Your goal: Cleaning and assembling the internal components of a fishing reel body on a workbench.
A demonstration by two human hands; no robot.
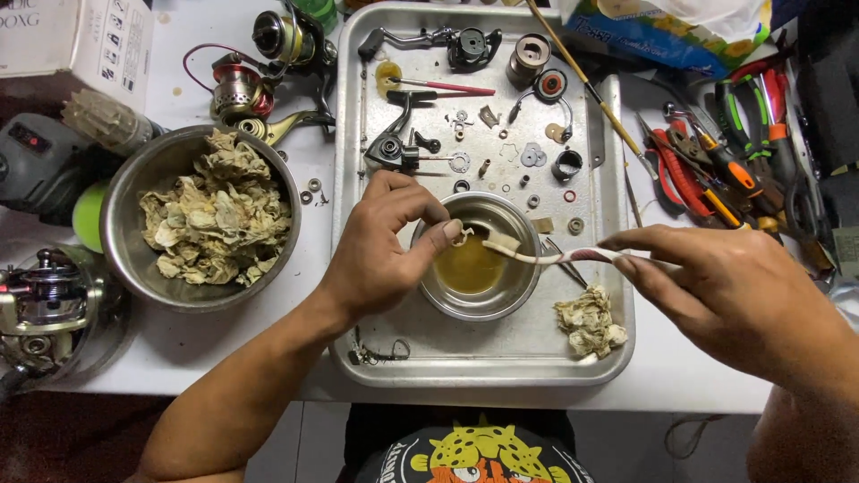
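Note:
My left hand [385, 241] pinches a small metal reel part [462, 236] over a small steel bowl [472, 304] that holds yellowish liquid. My right hand [725, 286] grips a toothbrush [546, 257] by its handle, with the bristle head touching the part above the bowl. The bowl stands on a large metal tray [501, 362]. Several small reel parts, washers and a reel body [394, 148] lie on the tray's far half.
A large steel bowl [125, 259] full of dirty crumpled wipes sits at left, and a wad of wipe [588, 324] lies on the tray. Fishing reels [246, 85] lie at the back left and another reel [40, 300] at the left edge. Pliers and screwdrivers [716, 161] are piled at right.

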